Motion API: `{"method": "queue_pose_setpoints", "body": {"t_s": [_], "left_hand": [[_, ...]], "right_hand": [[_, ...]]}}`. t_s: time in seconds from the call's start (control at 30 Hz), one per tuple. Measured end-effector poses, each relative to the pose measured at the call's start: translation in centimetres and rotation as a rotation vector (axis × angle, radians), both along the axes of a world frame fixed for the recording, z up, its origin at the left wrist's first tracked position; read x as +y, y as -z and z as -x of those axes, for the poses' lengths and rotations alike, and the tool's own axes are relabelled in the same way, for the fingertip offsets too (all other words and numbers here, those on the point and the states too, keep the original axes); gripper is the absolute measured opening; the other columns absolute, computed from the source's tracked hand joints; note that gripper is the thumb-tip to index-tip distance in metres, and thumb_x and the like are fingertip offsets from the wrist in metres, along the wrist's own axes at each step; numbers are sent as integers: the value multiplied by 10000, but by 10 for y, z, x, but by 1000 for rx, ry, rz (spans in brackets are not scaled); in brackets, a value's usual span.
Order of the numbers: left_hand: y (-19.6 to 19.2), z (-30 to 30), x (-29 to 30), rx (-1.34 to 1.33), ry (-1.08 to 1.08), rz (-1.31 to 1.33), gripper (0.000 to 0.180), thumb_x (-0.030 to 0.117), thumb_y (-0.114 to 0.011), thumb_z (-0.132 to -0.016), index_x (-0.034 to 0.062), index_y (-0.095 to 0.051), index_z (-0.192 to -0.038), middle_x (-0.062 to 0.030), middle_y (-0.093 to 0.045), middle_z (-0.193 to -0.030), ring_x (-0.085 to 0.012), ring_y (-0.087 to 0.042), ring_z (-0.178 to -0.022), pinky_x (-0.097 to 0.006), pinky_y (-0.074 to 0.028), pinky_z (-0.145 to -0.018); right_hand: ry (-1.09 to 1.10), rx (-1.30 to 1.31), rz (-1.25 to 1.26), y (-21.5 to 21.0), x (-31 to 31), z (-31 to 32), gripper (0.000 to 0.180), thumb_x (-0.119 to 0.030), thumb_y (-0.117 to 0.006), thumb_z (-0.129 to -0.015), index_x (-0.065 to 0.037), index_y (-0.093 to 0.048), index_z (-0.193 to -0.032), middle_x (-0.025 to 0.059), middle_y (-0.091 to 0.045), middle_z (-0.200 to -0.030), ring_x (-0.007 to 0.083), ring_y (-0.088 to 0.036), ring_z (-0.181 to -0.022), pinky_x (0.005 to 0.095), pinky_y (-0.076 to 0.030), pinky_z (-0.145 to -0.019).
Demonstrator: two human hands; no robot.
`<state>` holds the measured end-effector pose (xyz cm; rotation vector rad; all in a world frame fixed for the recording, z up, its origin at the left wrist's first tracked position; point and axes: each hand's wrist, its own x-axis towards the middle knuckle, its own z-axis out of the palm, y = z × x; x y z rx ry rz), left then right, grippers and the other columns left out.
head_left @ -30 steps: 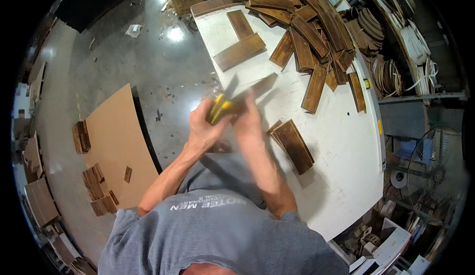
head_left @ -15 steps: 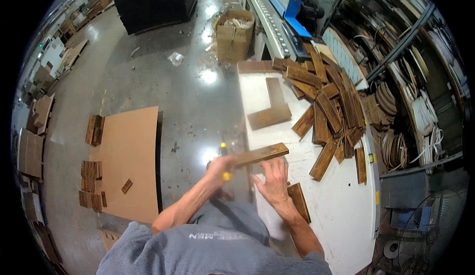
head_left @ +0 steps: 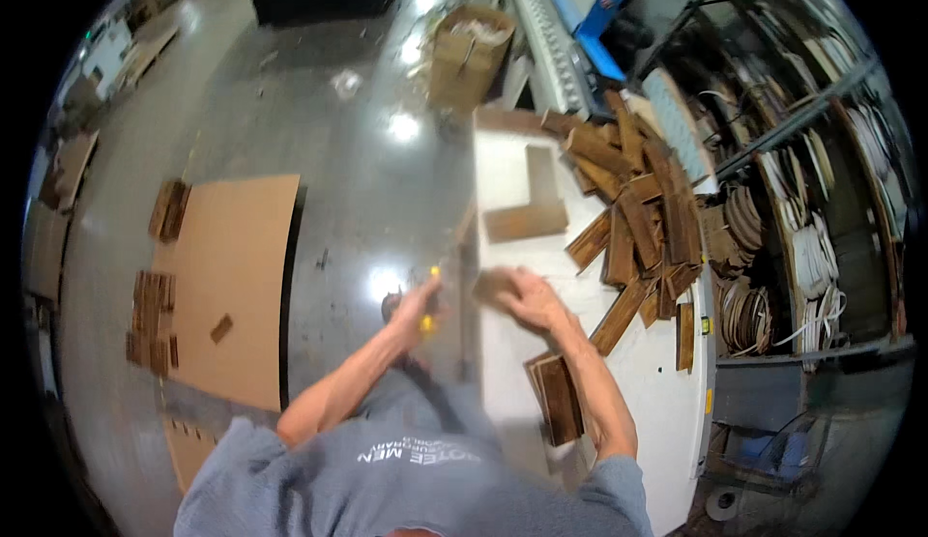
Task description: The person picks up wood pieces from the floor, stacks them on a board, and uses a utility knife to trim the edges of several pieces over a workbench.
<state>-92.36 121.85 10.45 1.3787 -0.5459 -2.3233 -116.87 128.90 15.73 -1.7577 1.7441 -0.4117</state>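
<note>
My left hand (head_left: 414,307) is closed around a yellow-and-black hand tool (head_left: 429,322), blurred by motion, out beyond the table's left edge. My right hand (head_left: 534,300) grips a short brown wood board (head_left: 495,288) over the white table (head_left: 628,421); the board is smeared and seen foreshortened. By my right forearm lie dark brown wood boards (head_left: 556,397), close together. A large heap of similar boards (head_left: 638,208) covers the table's far right part.
A pale L-shaped piece (head_left: 527,220) lies on the table's far left. Brown sheet material (head_left: 232,286) stands low at left, with small stacks of boards (head_left: 150,305) along it. Beyond are a cardboard box (head_left: 469,58) and a machine (head_left: 590,15). Shelves with coiled strips (head_left: 812,257) rise at right.
My hands have moved apart. The board, earlier stretched between them, is now in my right hand and turned. My left hand keeps the tool. The whole view has shifted slightly.
</note>
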Motion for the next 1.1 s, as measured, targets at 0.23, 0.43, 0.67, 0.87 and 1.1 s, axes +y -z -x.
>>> {"method": "queue_pose_setpoints", "body": {"t_s": [0.23,0.43,0.67,0.87,1.1], "left_hand": [[-11,-41,19,-53,49,199,234,247,-556,-997,22,-556,-934,-61,-548,-707,-151,-528,-553,-282,-437,-451],[-41,-56,41,150,118,150,243,232,-585,-983,-6,-604,-1024,-41,-579,-804,-140,-574,-620,-268,-419,-483],[-34,-24,47,164,163,175,259,242,-596,-992,0,-633,-1078,-12,-552,-735,-105,-574,-609,-253,-432,-472],[-27,-19,45,93,180,146,278,229,-603,-986,-11,-625,-1125,-8,-559,-775,-93,-572,-607,-245,-424,-462],[-30,-15,43,59,230,135,256,252,-589,-986,3,-616,-1038,1,-543,-778,-90,-564,-604,-251,-423,-477]], "right_hand": [[39,196,254,42,0,-17,919,-348,-811,-722,-16,-400,-1475,230,-430,-1418,401,-387,-1302,523,-327,-1097],[72,132,342,63,-10,-42,806,-191,-793,-713,-12,-484,-1436,199,-518,-1307,365,-451,-1198,485,-377,-1064],[109,129,391,65,-10,-43,714,-130,-807,-696,-9,-551,-1352,188,-573,-1221,369,-492,-1142,471,-391,-1040],[106,120,353,66,-14,-43,700,-110,-801,-693,-8,-559,-1342,195,-575,-1218,375,-495,-1131,478,-397,-1028],[123,116,343,65,-16,-43,694,-111,-802,-697,-9,-559,-1339,201,-574,-1210,377,-498,-1130,482,-393,-1032]]}}
